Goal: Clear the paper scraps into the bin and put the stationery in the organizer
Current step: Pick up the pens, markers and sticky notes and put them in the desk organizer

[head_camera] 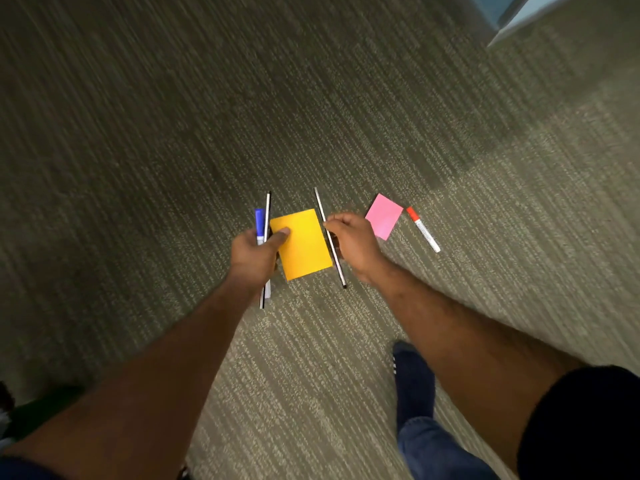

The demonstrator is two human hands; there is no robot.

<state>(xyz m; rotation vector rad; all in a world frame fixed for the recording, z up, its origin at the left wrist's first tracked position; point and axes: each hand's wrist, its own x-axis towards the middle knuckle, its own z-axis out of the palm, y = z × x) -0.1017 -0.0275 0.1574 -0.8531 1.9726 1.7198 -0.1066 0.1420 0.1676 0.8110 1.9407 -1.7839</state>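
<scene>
Currently, left hand grips a blue-capped marker and a thin black-and-white pencil, thumb clamping a yellow rectangular paper sheet. Right hand pinches a second thin pencil. Pink paper note and red-capped white marker lie side by side on the grey-green carpet, right of both hands.

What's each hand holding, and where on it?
Left hand grips a blue marker and a pencil round their middles, thumb pinning the orange note at its left edge. Right hand pinches a second pencil above its middle.
</scene>
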